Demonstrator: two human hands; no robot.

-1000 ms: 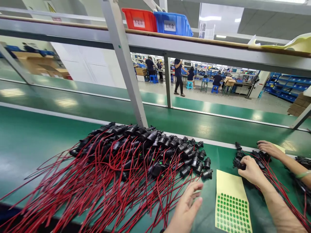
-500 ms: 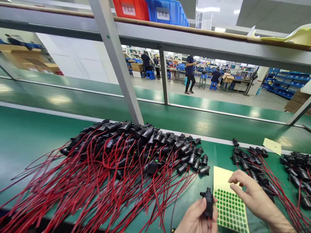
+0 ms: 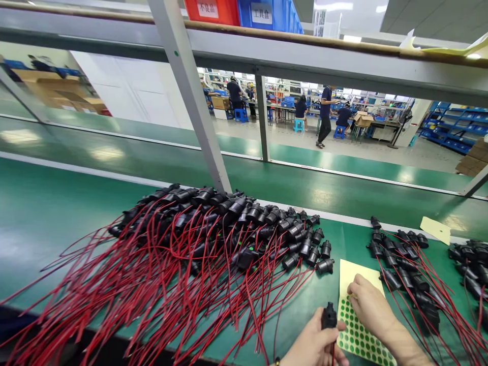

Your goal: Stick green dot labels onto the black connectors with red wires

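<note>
My left hand grips a small black pump with nozzle-like stubs, held upright at the bottom of the view; a red wire comes out below it. To its right, a pale yellow sheet of round green stickers lies on the bench. Over the upper rows of dots is my right hand, thumb and fingertips drawn together at the sheet's left side. Whatever is between those fingertips is hidden. A large heap of similar black pumps with long red wires covers the bench to the left.
Smaller groups of pumps lie right of the sheet and at the far right edge. A yellow paper piece rests behind them. A slanted metal post and shelf stand ahead, with red and blue bins above.
My right hand has moved left and down onto the sticker sheet, and its fingers have come together. The pump in my left hand has turned. The view has shifted slightly.
</note>
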